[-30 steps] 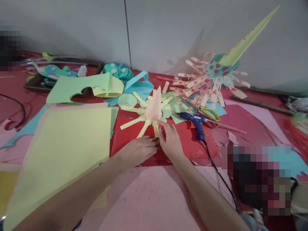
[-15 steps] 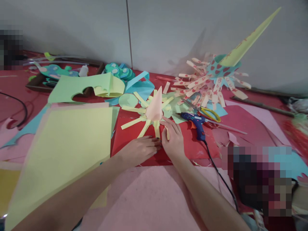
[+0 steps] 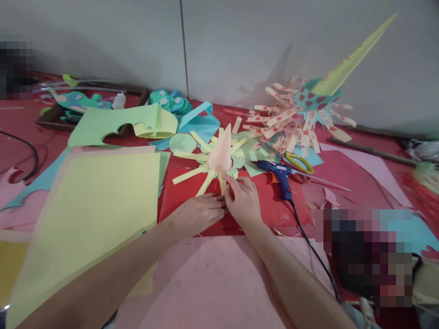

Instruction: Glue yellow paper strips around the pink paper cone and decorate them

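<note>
A pale pink paper cone point(image 3: 220, 151) stands upright at the middle of pale yellow paper strips point(image 3: 190, 175) that spread out like rays. Under them is a scalloped pale green paper piece point(image 3: 239, 160). My right hand point(image 3: 244, 198) has its index finger stretched to the foot of the front strip by the cone, its other fingers bent. Lying flat on the red board point(image 3: 178, 196), my left hand point(image 3: 202, 211) has its fingers straight and together, the tips at that strip's outer end. The hands nearly touch and partly hide the strip.
A blue glue gun point(image 3: 281, 176) with a cord lies right of my hands, near yellow-handled scissors point(image 3: 299, 162). Yellow paper sheets point(image 3: 99, 205) lie left. A decorated paper piece with a tall cone point(image 3: 356, 59) stands back right; a dark tray point(image 3: 51, 121) sits back left.
My right index finger has moved left, from beside the cone to the foot of the front strip. The other right fingers have bent more. My left hand has shifted slightly left.
</note>
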The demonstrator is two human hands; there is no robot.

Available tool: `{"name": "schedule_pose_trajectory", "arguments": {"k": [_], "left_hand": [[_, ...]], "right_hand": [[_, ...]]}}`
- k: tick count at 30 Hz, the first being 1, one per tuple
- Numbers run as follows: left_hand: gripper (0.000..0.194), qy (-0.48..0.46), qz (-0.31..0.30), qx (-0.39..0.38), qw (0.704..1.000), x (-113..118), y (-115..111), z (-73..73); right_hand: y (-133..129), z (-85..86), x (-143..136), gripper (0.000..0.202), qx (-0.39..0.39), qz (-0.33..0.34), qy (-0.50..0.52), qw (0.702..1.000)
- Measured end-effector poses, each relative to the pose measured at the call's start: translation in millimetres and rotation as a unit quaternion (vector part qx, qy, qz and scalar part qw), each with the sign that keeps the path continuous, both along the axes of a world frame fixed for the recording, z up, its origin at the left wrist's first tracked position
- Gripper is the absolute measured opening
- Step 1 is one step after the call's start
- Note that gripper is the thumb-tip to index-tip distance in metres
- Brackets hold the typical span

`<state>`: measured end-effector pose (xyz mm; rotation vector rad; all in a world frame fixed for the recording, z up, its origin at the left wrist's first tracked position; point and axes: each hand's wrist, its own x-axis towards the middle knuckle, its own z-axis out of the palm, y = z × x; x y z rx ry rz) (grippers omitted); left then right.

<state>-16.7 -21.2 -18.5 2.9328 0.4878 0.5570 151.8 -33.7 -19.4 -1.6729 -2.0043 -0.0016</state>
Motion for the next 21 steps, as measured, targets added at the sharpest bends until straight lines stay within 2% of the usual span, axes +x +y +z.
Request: {"name": "schedule_pose_trajectory", "arguments": {"k": [6,15,21], "left_hand": [[0.025,0.016,0.005,0.007,1.000,-0.1,0.5,-0.4],[0.026,-0.013,0.003,0.014,1.000,0.4,-0.4,-2.7],[0.029,-0.050,0.038,-0.046,0.997,5.0,-2.0,10.1]], "right_hand": [[0.8,-0.2,2.6,0.036,0.018,-0.058,-0.017,0.998],[1.1,1.2,3.0,0.037,0.008,-0.044,-0.056,0.997],[0.8,2.1,4.2,0.037,-0.007,-0.035,-0.051,0.998]]}}
